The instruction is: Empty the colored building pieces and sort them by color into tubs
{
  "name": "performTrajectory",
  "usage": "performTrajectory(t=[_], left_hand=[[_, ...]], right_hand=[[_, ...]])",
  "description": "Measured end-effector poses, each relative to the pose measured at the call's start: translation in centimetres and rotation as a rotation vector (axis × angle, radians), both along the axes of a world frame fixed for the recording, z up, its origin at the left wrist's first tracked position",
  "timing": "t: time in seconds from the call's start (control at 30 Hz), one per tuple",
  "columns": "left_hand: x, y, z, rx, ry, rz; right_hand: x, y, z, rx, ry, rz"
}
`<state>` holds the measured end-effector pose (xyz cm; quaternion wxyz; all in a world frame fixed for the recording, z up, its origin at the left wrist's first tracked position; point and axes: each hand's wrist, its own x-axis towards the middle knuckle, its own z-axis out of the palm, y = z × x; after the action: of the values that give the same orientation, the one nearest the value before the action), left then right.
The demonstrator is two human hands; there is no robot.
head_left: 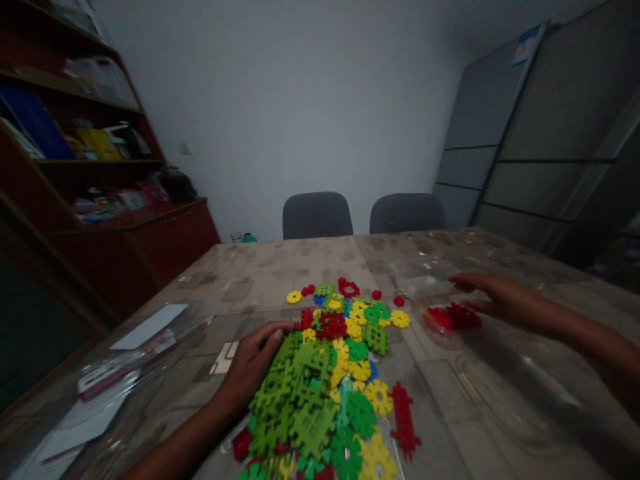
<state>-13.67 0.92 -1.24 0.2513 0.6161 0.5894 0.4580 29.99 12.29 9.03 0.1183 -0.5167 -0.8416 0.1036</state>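
A heap of plastic interlocking building pieces lies in front of me. Green square lattice pieces make up its left side, with yellow notched discs and green notched discs on the right. My left hand rests against the heap's left edge, fingers stretched toward some red lattice pieces; it grips nothing that I can see. Over to the right, my right hand hovers with fingers apart, just above red pieces beside clear plastic. A long red piece lies apart from the heap.
Clear plastic film lies near my right hand. White papers are at the table's left. Two grey chairs stand at the far edge. A red-brown shelf cabinet is on the left, and tall grey doors are on the right.
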Motion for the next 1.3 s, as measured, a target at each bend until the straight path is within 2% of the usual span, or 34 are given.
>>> performTrajectory(t=[0.07,0.17,0.23,0.3,0.43,0.53,0.73,0.9,1.1,1.17,1.3], left_hand=[[0.1,0.0,0.0,0.002,0.001,0.002],[0.2,0.0,0.1,0.007,0.005,-0.001],[0.2,0.0,0.1,0.013,0.006,-0.003],[0.2,-0.1,0.1,0.018,0.005,-0.008],[0.1,-0.1,0.0,0.020,-0.003,-0.018],[0.2,-0.1,0.1,0.023,-0.004,-0.022],[0.2,0.0,0.1,0.020,0.000,-0.029],[0.1,0.0,0.0,0.017,0.000,-0.027],[0.4,-0.1,0.3,0.010,-0.007,-0.026],[0.4,-0.1,0.3,0.011,-0.009,-0.028],[0.3,0.0,0.1,0.007,-0.018,-0.039]], right_hand=[[-2.0,-2.1,0.3,0.002,0.046,0.051],[-5.7,-6.0,-0.4,-0.038,0.094,0.226],[-8.0,-8.8,-1.5,-0.095,0.110,0.314],[-9.9,-11.0,-2.9,-0.155,0.026,0.355],[-11.7,-12.7,-5.4,-0.147,-0.117,0.356],[-11.8,-12.4,-5.9,-0.173,-0.083,0.351],[-12.5,-11.8,-4.4,-0.184,0.026,0.359],[-14.5,-9.9,-3.4,-0.048,0.018,0.364],[-18.7,-6.1,-0.8,0.047,-0.086,0.357],[-20.0,-4.6,-0.9,0.061,-0.100,0.360],[-21.4,-2.8,-2.5,0.016,-0.115,0.406]])
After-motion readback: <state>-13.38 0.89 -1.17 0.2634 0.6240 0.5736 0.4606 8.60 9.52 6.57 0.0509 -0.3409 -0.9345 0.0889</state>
